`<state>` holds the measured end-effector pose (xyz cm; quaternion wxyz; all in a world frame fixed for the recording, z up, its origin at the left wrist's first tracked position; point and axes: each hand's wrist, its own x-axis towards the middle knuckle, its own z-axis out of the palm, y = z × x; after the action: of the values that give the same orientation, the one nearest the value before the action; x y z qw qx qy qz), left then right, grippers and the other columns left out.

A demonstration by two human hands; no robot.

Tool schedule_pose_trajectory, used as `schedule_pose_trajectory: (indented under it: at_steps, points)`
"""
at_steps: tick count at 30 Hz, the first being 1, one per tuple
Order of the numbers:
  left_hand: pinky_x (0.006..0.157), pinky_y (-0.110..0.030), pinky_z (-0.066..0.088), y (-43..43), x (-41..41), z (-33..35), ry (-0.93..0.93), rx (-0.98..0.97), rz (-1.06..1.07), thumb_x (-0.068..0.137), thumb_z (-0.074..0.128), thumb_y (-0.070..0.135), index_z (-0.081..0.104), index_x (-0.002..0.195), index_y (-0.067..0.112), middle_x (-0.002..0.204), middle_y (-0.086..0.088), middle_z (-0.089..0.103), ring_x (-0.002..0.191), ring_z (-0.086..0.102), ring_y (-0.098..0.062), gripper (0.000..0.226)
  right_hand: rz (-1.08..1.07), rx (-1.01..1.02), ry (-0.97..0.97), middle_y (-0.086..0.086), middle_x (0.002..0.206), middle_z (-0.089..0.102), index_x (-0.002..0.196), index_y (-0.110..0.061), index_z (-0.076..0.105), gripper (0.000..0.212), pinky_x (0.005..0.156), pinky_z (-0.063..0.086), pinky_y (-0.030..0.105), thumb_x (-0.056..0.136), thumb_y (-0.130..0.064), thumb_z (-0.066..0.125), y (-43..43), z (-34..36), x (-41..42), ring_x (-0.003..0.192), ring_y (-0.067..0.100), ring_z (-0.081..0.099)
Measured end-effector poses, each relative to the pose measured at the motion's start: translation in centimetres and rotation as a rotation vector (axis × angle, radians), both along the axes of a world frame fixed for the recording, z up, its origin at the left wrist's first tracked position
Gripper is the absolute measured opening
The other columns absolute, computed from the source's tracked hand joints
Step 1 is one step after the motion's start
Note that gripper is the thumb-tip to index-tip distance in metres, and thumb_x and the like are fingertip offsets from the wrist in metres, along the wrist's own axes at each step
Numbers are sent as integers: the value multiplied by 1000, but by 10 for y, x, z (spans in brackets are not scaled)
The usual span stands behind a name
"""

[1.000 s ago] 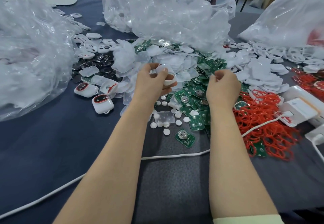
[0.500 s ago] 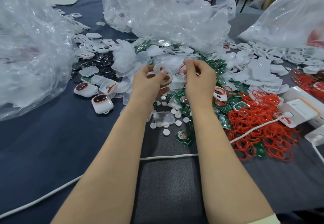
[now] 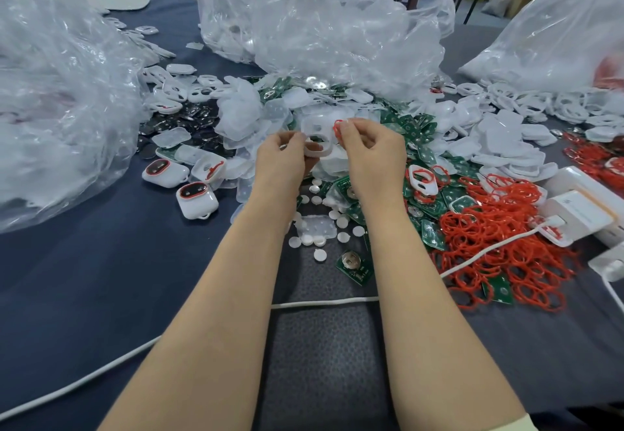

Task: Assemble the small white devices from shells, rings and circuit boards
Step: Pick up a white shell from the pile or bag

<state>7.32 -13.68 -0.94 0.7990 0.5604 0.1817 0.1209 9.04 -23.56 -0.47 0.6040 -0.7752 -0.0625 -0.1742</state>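
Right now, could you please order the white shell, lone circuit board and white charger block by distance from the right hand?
1. white shell, gripped by the left hand, just left of the right hand, which pinches a red ring.
2. lone circuit board, nearer the person.
3. white charger block, far right.

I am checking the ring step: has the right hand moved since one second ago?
Yes. The right hand has moved left, away from the red ring pile, to the white shell that the left hand holds; it pinches a red ring.

wht shell [image 3: 319, 153] tilted, red ring [image 3: 337, 128] adj.
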Motion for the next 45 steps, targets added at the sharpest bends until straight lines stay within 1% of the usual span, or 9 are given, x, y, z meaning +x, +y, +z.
schedule_pose_trajectory:
  at_steps: [3,7,13,17,21,25,28,36,45]
  points:
    - [87,-30,51,1,0,-1,-5,6,-14,98,51,10,60,90,11,75,-1,63,79,59,-15,12,13,18,44,-5,86,66,96,-9,69,11,77,52,24,89,-15,65,-2,-1,2,77,7,64]
    - [72,-20,51,2,-3,1,-45,-138,-61,97,53,6,59,89,10,71,-1,63,68,59,-10,11,55,-66,42,-9,85,59,109,-18,60,20,70,47,15,89,-14,64,-1,-5,1,74,2,58]
    - [85,-29,52,3,-2,2,-16,-212,-86,97,51,2,55,91,12,84,-4,65,90,62,-19,12,-16,-266,-65,1,92,71,103,-11,73,18,79,48,24,92,-16,60,-1,-5,-3,84,11,61]
    - [81,-26,53,1,0,4,-12,-260,-51,99,47,3,50,88,11,90,-6,64,88,63,-16,14,-26,-164,21,5,94,70,110,-12,69,21,82,52,27,94,-14,56,-7,-2,1,86,15,66]
    - [79,-23,52,0,1,2,-27,-247,-48,101,42,4,50,92,9,90,-4,62,84,61,-13,13,66,96,105,4,79,65,92,-11,63,10,60,55,21,94,-4,55,-4,1,-1,56,8,66]
    - [81,-23,52,-3,2,1,-63,-212,-82,100,44,4,49,89,11,87,-3,63,79,60,-12,15,70,164,103,-2,74,63,82,-15,62,14,60,57,26,91,-5,59,-1,1,-3,61,12,69]
    - [73,-20,53,-5,0,1,-87,-186,-106,99,49,5,51,88,15,83,-3,63,73,60,-11,15,14,88,67,2,78,69,85,-13,68,7,72,57,36,89,-11,63,3,-1,-4,74,19,68]
    - [80,-19,55,-7,-4,2,-156,-187,-124,97,52,6,52,91,14,87,-5,62,76,61,-11,9,-73,151,30,0,76,71,83,-9,73,11,67,49,20,87,-10,63,10,-3,-7,69,7,61]
    - [81,-19,55,-12,-5,1,-238,-95,-131,96,53,3,53,95,12,88,-2,62,78,62,-8,9,-85,353,84,6,78,67,88,-5,63,2,64,49,21,86,-4,63,15,-6,-4,68,9,62]
